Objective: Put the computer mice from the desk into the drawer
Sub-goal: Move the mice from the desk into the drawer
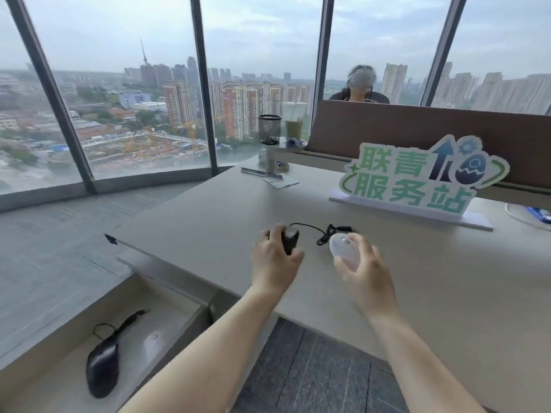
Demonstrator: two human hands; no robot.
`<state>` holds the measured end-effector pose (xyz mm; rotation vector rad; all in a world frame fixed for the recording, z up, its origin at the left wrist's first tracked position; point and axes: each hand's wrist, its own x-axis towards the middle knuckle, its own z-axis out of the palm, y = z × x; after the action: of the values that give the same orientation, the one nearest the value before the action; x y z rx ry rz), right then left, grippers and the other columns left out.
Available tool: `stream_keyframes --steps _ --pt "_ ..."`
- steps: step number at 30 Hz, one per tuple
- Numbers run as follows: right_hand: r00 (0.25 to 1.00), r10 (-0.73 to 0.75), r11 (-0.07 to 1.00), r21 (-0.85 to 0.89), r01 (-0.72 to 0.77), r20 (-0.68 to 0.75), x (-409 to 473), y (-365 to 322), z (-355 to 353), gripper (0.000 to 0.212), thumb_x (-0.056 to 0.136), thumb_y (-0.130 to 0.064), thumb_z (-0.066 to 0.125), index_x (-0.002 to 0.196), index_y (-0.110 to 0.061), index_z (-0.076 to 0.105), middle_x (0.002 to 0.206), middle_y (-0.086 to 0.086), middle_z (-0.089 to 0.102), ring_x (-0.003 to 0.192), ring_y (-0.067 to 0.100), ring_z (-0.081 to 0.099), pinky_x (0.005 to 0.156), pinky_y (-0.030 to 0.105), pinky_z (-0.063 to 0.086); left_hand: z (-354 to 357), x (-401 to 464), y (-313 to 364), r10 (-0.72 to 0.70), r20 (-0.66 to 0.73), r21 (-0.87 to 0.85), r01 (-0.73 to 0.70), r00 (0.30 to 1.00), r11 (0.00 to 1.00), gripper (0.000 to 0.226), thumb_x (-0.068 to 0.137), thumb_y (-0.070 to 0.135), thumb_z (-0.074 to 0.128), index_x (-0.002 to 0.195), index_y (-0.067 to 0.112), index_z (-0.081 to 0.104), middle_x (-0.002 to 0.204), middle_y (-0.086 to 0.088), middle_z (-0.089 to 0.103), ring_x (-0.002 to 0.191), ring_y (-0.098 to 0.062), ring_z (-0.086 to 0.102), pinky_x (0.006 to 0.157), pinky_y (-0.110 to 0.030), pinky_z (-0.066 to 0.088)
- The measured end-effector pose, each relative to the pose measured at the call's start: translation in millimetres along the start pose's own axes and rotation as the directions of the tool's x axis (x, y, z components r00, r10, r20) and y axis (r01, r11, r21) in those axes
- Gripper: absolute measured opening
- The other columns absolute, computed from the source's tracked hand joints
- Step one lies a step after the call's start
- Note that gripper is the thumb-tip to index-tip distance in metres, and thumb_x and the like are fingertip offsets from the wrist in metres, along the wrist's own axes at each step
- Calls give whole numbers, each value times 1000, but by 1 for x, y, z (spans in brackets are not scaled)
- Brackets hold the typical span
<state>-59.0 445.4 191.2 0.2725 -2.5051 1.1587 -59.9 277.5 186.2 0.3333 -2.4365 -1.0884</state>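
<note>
Head view: both hands on mice at counter (208, 210), drawer (167, 296) open below left
Left hand (275, 257) fingers wrap black wired mouse (290, 238); right hand (365, 266) fingers curl around white mouse (344, 248). Judgement: lift black mouse high enough that its cable (325, 234), bunched just beside the white one, trails free. Drawer already holds another black wired mouse (103, 363) and a pale one (153, 341); set down beside them. Green sign (417, 177) and mesh pen cup (269, 129) stand well apart
</note>
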Motion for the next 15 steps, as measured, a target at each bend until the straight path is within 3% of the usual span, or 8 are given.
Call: stream_keyframes --steps 3,9,12,15 --pt "991 -133 984 123 129 27 -12 -56 24 40 87 -24 64 125 -29 51 112 -8 49 97 9 45 76 25 33 -75 4 -16 31 -163 7 -30 986 1000 52 77 25 62 127 18 51 116 -16 58 105 -34 51 91 -36 38" --pt "954 -269 917 340 211 133 -43 -152 95 45 87 -28 64 129 -28 48 119 -3 56 96 13 57 76 23 43 -201 -19 -56 21 -361 82 9 932 997 50 78 28 61 126 26 47 119 -6 53 107 -22 45 87 -35 44" --pt "921 -309 893 406 195 238 -62 -186 133 43 88 -29 63 128 -27 47 115 -2 55 84 2 52 66 13 39 -238 -38 -94 -38 -409 100 86 912 991 48 77 27 60 124 28 48 120 -5 54 108 -21 44 88 -33 41" --pt "873 -266 897 437 68 409 -85 -205 175 39 87 -28 61 122 -31 45 119 0 55 90 10 53 70 25 40 -260 -59 -137 -122 -452 99 186 884 978 49 78 26 60 126 26 49 123 -5 54 111 -23 44 94 -34 38"
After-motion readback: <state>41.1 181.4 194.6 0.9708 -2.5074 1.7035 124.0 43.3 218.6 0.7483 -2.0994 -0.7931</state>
